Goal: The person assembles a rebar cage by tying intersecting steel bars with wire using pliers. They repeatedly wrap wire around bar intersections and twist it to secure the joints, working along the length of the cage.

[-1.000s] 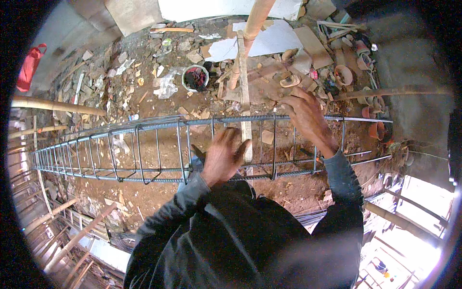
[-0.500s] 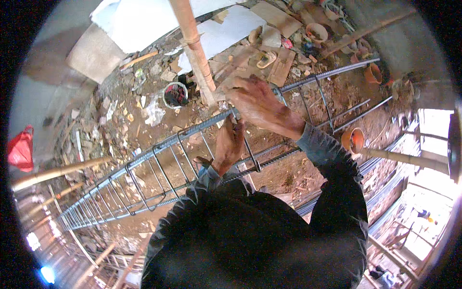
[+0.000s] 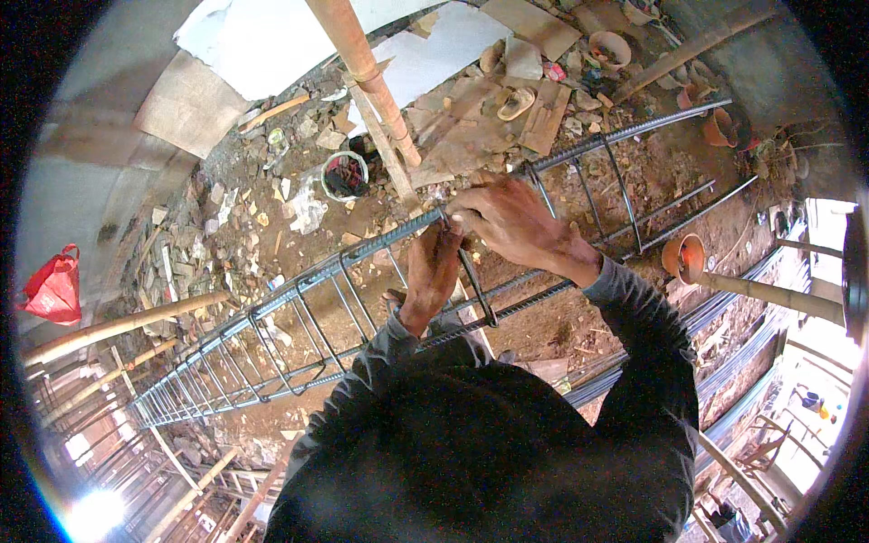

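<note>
The left hand (image 3: 432, 271) and the right hand (image 3: 525, 226) meet at the far upper bar (image 3: 362, 248) of the rebar cage (image 3: 622, 195). The left hand comes up through the cage, its bent fingers gathered at that ribbed bar; the right hand curls over from the cage's right-hand part, thumb and fingers drawn in close beside the left fingertips. Both grips look small and nearly closed, but the fingers overlap, so I cannot tell whether they pinch the bar itself or something thin such as wire. Just beside the left hand, a dark square stirrup (image 3: 477, 290) slants down to the cage's near side.

The cage lies slantwise in front of the dark jacket (image 3: 489, 443), its stirrups spaced along it toward the left end. Beyond the cage's far side, near the hands, are a wooden batten (image 3: 380, 145) and a leaning bamboo pole (image 3: 371, 72), then a white bucket (image 3: 327, 181) with dark and reddish contents. Farther beyond the cage lie a pale sandal (image 3: 517, 103) and a white sheet (image 3: 444, 65). Well left of the cage sits a red plastic bag (image 3: 56, 288); on the near side of its right end stand an orange bucket (image 3: 689, 258) and loose rods (image 3: 724, 291)
</note>
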`<state>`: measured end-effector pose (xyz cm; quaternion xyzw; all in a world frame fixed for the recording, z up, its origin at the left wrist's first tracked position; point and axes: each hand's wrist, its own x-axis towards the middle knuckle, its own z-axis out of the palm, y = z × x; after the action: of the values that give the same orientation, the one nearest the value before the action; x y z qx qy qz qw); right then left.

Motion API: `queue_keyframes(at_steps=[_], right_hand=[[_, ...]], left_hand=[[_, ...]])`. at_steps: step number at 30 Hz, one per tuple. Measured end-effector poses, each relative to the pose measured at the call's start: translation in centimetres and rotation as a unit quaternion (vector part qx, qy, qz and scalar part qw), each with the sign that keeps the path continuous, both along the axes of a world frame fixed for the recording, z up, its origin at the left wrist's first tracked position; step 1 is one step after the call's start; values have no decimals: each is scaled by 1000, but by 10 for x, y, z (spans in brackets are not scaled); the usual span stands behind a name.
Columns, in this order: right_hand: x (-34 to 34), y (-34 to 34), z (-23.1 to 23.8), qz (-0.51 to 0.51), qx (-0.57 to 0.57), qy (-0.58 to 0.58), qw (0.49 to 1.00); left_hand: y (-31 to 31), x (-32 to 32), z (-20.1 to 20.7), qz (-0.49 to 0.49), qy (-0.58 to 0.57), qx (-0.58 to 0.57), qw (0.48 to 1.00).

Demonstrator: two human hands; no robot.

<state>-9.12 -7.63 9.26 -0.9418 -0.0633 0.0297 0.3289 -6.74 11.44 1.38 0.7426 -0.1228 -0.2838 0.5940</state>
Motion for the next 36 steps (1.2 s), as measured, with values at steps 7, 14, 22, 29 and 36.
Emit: queue_keyframes(at_steps=[7, 14, 22, 29, 36], right_hand=[[-23, 3, -22, -60, 15, -79, 995], [-45, 29, -69, -197, 58, -59, 977], [-26, 59, -93, -369, 595, -61, 712], [-28, 31, -100, -269, 442, 58, 854], [-31, 40, -122, -249, 602, 89, 754]], left_hand=[[1, 5, 6, 4, 69, -10, 998], [9, 8, 6, -22, -139, 31, 990], [9, 20, -10, -22, -422, 99, 901], [7, 22, -10, 6, -98, 99, 990], [4, 18, -10, 37, -110, 56, 992]])
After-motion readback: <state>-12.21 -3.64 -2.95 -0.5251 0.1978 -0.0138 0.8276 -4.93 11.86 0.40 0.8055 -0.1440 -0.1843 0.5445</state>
